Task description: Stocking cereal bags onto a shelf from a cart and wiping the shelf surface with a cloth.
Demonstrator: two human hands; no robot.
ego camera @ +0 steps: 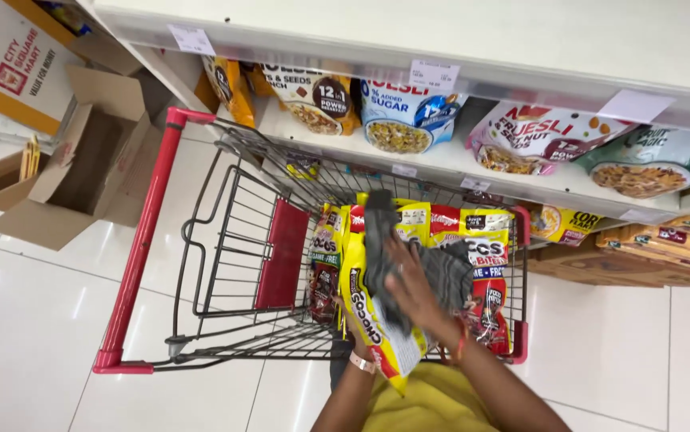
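Note:
My right hand (pixel 415 292) lies flat, fingers spread, on a grey cloth (pixel 447 272) and presses it against a yellow cereal pack (pixel 365 324). My left hand (pixel 343 320) holds that pack from below and is mostly hidden behind it; only its wrist with a pale band shows. The pack stands tilted at the near end of a wire shopping cart (pixel 225 200). Several more yellow and red cereal packs (pixel 481 240) stand upright in the cart behind it.
The cart's red handle bar (pixel 143 240) runs along its left side. White shelves (pixel 457 164) above hold muesli pouches (pixel 405 116). Open cardboard boxes (pixel 81 160) sit on the white tiled floor at the left. Brown cartons (pixel 649 256) lie under the shelf at the right.

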